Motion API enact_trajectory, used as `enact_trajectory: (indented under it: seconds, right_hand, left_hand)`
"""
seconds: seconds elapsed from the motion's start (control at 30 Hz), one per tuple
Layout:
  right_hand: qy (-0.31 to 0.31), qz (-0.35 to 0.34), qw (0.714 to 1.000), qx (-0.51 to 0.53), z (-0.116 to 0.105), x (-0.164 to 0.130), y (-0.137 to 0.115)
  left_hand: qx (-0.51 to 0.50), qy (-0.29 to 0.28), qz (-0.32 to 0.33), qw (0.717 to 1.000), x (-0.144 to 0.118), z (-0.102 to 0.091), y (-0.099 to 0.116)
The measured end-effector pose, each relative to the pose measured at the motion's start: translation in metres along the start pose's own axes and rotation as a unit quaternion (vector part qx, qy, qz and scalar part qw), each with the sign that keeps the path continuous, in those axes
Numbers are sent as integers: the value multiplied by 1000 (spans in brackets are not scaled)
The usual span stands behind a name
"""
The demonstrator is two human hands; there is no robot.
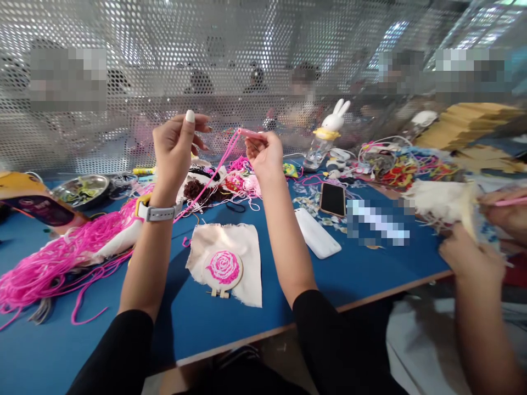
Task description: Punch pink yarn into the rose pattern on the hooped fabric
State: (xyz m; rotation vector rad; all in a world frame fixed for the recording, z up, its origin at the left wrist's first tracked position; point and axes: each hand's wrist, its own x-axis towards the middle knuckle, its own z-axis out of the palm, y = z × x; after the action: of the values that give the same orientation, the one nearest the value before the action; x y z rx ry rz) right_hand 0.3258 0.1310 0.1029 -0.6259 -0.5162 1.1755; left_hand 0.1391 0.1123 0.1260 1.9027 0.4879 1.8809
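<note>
The right hand [265, 153] is raised above the table, its fingers pinched shut around a pink punch needle tool [250, 133] held roughly level. The left hand [177, 144] is lifted beside it, thumb and forefinger closed together near the upper end of a strand of pink yarn [209, 178] that slants down from the tool's tip toward the left wrist, which wears a white smartwatch [158, 212]; whether those fingers actually grip the strand I cannot tell.

Directly below the hands lies a small embroidery hoop [224, 270] stretched over a frayed square of cream cloth [242, 247]. A pink rose already fills most of the hoop's circle, with white gaps showing between the spiral lines, so the stitching looks well advanced rather than finished; the tool is off the fabric now.

To the left sits a big loose heap of pink yarn strands [45, 269], and behind it a steel bowl [82, 189]. Right of the hoop lie a white case [318, 233] and a phone [332, 198], with a rabbit-topped bottle [327, 137] behind. At the far right another person's hands [473, 258] work on pale cloth.

The surface is a blue table [197, 323] with a wooden edge, littered with thread scraps. A perforated metal screen [164, 55] backs it, with other people dimly visible beyond.
</note>
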Motion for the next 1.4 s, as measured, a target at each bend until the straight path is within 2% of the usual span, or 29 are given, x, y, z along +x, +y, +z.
enact_trajectory:
  seconds: [0.13, 0.23, 0.33, 0.63, 0.73, 0.83, 0.9, 1.0, 1.1, 1.17, 1.3, 1.4]
  right_hand:
    - [-9, 12, 1000, -3, 0, 0, 1]
    - [-8, 1, 1000, -8, -5, 4, 1]
    - [1, -7, 1000, -3, -8, 7, -1]
    - [-5, -16, 1000, -17, -3, 4, 3]
    - [-28, -25, 998, -43, 1, 4, 10]
    - [-59, -45, 994, -85, 5, 3, 18]
    - [-70, -62, 989, -111, 4, 4, 20]
    - [-88, -87, 980, -156, 1, 4, 18]
    - [-113, -120, 964, -207, 1, 1, 12]
    - [-133, -138, 953, -233, 2, -2, 8]
    - [-149, -157, 941, -261, 6, -7, 6]
    - [-154, -157, 936, -275, 8, -10, 6]
  left_hand:
    - [7, 4, 6, 1000, 0, -1, 1]
    - [15, 25, 11, 1000, 1, -3, 3]
    - [14, 22, 10, 1000, 1, -4, 5]
    - [28, 11, -10, 999, -3, 7, 13]
    - [32, 4, -56, 998, -8, 14, 9]
    - [-20, 41, -130, 990, -13, 24, -2]
    - [-65, 64, -188, 978, -15, 29, -9]
    - [-124, 61, -270, 953, -16, 30, -14]
    - [-147, 84, -323, 931, -15, 28, -14]
    - [-121, 97, -320, 935, -14, 26, -14]
    - [-52, 75, -260, 961, -14, 21, -17]
    - [-51, 91, -263, 959, -14, 18, -21]
